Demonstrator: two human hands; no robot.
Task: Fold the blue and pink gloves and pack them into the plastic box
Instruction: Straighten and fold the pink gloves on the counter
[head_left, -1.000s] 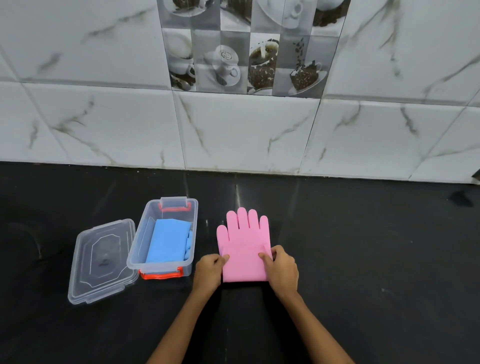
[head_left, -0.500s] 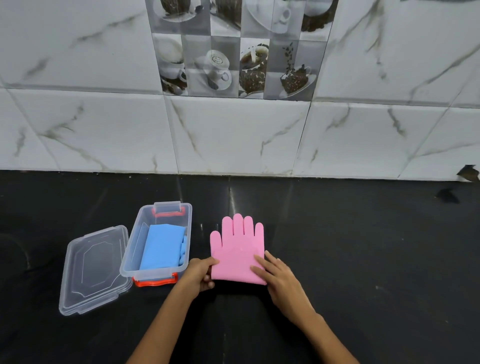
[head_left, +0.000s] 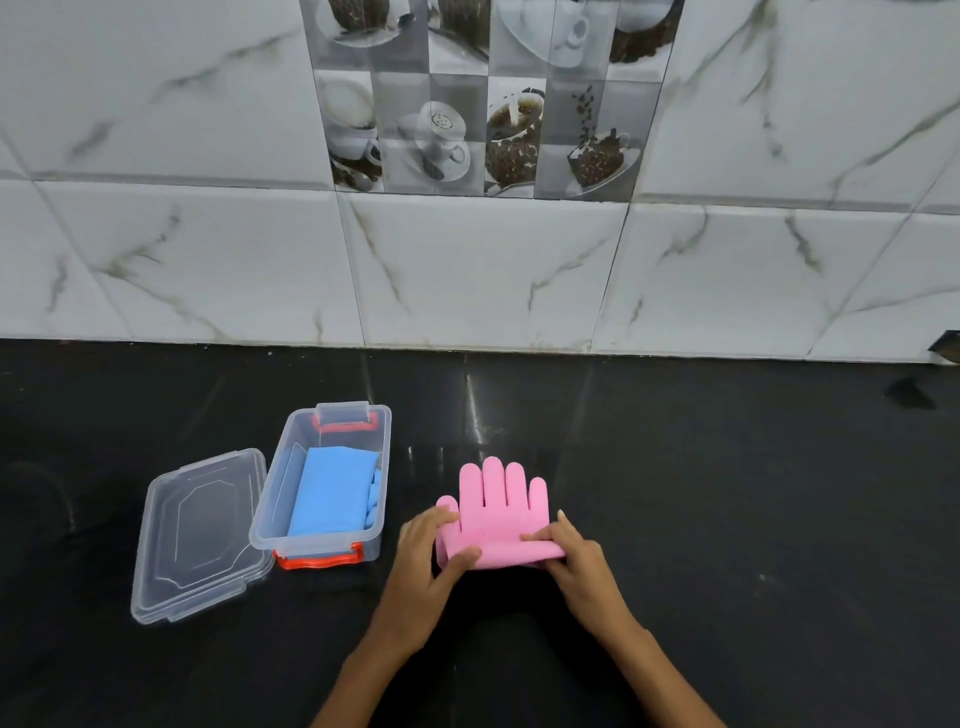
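Note:
A pink glove (head_left: 496, 512) lies on the black counter with its fingers pointing to the wall and its cuff end rolled up toward the fingers. My left hand (head_left: 428, 553) pinches the roll's left end, thumb under it. My right hand (head_left: 574, 556) pinches the right end of the roll. The clear plastic box (head_left: 270, 512) with orange latches stands open to the left, and the folded blue glove (head_left: 332, 493) lies inside it.
The box's clear lid (head_left: 200, 535) lies flat against the box's left side. A white marble-tiled wall (head_left: 467, 270) rises behind the black counter (head_left: 727, 493), which stretches out to the right of the glove.
The pink glove's cuff edge, flat before, has been lifted and rolled forward toward its fingers. Both hands moved from the cuff corners onto the roll.

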